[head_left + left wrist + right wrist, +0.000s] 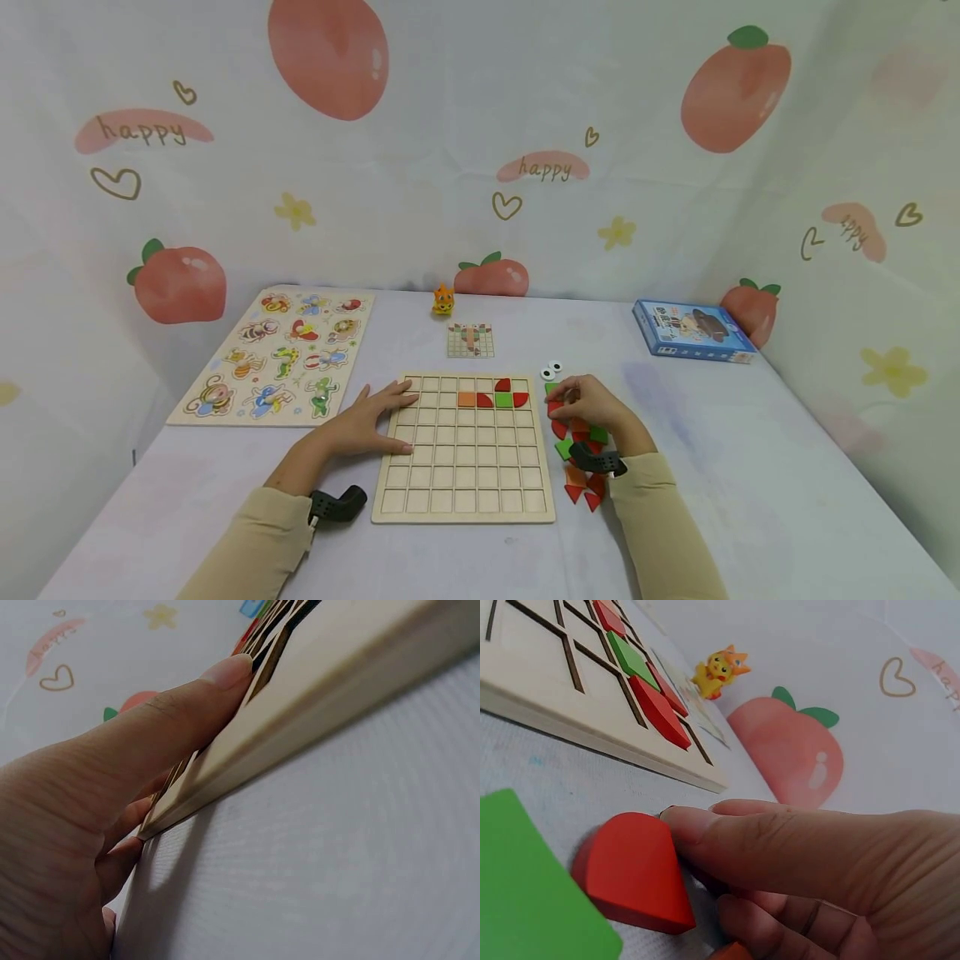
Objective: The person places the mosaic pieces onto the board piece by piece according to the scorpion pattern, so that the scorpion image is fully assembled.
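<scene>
A wooden grid board (444, 501) lies in front of me. In its upper right part sit an orange square (467, 399), a green square (503, 400) and several red quarter-round pieces. My left hand (365, 425) rests along the board's left edge, its fingers spread; in the left wrist view the thumb (172, 709) lies over the rim. Right of the board, my right hand (597, 407) reaches into the loose pieces, pinching a red piece (555, 409) mostly hidden by the fingers. Beside the thumb, the right wrist view shows another red round-sided piece (634, 870) and a green piece (532, 885).
More red, green and orange pieces lie under the right wrist, with two googly-eye discs (547, 373) above them. Behind the board are a small pattern card (471, 341) and an orange toy figure (443, 300). An animal puzzle board (283, 354) lies left, a blue box (693, 331) back right.
</scene>
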The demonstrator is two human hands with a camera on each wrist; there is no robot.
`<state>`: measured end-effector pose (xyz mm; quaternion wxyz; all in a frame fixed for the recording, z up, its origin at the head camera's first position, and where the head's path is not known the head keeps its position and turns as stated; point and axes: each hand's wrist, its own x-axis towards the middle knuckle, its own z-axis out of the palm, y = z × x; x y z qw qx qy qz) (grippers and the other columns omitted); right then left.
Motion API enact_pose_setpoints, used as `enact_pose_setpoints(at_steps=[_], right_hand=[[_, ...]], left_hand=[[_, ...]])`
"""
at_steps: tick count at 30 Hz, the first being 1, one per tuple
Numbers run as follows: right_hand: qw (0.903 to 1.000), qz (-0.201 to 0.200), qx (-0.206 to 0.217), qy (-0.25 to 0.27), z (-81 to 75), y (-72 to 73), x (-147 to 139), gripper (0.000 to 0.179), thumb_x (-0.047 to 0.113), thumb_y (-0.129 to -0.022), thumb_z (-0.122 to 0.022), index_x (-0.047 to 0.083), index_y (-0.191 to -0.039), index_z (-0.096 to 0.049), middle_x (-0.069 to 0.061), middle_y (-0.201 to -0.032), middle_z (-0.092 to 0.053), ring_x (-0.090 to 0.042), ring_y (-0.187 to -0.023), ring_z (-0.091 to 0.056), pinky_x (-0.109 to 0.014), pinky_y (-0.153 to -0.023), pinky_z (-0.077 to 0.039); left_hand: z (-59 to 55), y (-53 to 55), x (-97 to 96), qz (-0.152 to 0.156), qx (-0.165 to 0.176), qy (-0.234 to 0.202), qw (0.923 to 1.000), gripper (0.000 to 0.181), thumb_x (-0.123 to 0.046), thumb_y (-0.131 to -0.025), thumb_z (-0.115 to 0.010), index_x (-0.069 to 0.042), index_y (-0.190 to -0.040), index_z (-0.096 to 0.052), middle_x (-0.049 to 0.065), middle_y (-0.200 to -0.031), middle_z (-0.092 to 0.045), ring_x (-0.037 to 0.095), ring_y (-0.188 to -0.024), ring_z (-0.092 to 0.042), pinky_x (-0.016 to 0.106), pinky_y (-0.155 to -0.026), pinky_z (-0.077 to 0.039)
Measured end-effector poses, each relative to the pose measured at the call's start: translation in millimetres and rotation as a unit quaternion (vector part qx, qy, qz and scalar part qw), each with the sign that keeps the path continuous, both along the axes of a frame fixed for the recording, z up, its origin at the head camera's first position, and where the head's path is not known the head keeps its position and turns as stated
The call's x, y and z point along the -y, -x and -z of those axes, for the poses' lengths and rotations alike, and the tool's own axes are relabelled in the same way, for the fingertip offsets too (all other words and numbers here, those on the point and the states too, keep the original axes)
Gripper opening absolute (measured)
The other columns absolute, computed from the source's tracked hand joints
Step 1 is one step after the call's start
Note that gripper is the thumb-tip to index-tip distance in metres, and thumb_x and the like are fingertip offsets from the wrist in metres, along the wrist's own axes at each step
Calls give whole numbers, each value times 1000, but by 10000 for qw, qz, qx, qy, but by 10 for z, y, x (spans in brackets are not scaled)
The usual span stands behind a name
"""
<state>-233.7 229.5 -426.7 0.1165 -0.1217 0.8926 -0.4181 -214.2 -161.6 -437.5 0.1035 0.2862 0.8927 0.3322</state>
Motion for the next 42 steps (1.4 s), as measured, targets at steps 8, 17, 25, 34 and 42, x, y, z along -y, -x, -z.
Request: enact_pose_setpoints(at_steps=[8,17,25,34,42], right_hand=[[9999,120,75,-31,-36,-12,30,20,10,-77,-75,-2,-92,-67,-3,-68,-56,-15,-63,-48,-24,-55,-44],[9998,197,-1,-43,-57,-27,33,20,8,-76,-75,-2,-90,-64,-5,-70,-59,-15,-62,-49,-24,-55,-46],[9998,-57,164,-84,-85,-24,4,12,7,-81,-71,-2,-88,-66,-6,-77,-66,-11,-64,-54,-21,-60,-50],[9986,-239,19,463,-210,-32,95,21,10,-87,-63,-5,-100,-65,-14,-87,-63,-14,-64,-57,-27,-61,-53],[9945,-634,-40,837,-274,-22,275,23,11,-91,-58,-6,-106,-61,-14,-92,-59,-15,-64,-61,-29,-62,-56]], left_hand=[[-6,-5,2,1,-12,-19,10000,84,-46,-70,-77,-10,-139,-44,14,-154,-23,37,-143,-12,59,-113,8],[-17,-12,8,-18,-55,37,10000,85,-47,-70,-77,-11,-139,-44,14,-154,-23,38,-143,-13,60,-113,7],[-15,-19,8,-27,-27,-6,10000,84,-45,-70,-77,-10,-139,-44,15,-154,-23,38,-143,-12,60,-113,8],[-11,-38,6,-65,-22,35,10000,85,-46,-70,-77,-10,-139,-44,15,-154,-23,38,-143,-12,60,-113,7],[-19,-28,-1,-30,-67,28,10000,85,-48,-70,-77,-11,-139,-44,14,-154,-24,37,-143,-13,60,-113,7]])
